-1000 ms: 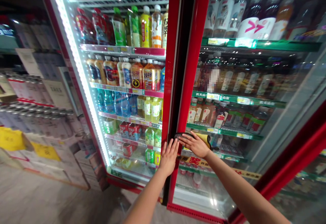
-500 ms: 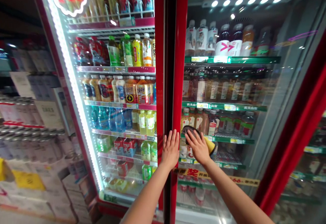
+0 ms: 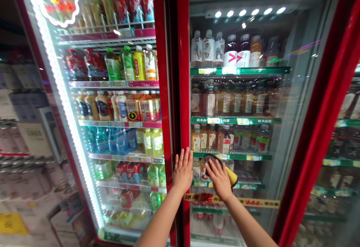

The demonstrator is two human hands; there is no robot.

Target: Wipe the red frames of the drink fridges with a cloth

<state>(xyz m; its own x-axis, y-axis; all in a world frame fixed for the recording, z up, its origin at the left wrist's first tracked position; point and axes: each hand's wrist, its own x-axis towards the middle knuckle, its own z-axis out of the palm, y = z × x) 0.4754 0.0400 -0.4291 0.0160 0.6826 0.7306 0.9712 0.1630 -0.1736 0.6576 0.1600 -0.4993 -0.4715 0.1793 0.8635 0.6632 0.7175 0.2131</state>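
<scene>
My left hand [image 3: 183,172] lies flat with fingers stretched out on the red door frame [image 3: 184,101] of a drinks fridge. Just right of it, my right hand [image 3: 219,177] presses a folded grey-and-yellow cloth with dark edging [image 3: 231,175] against the glass door [image 3: 236,232]. Its fingers spread over the cloth's dark side, while the yellow side shows by the wrist. Behind the glass, bottled drinks [image 3: 225,140] stand on shelves with green front strips. A yellow printed strip [image 3: 261,203] crosses the door a little below the cloth.
On the left stands a lit fridge section with several shelves of bottles [image 3: 118,142] and a bright light strip [image 3: 66,112]. Stacked goods [image 3: 25,187] fill the far left. Another red frame [image 3: 317,127] and more shelved drinks [image 3: 337,179] are at the right.
My right hand and the cloth have moved down the glass, from across a green shelf strip to below it. My left hand stays on the red frame. The view has turned slightly right.
</scene>
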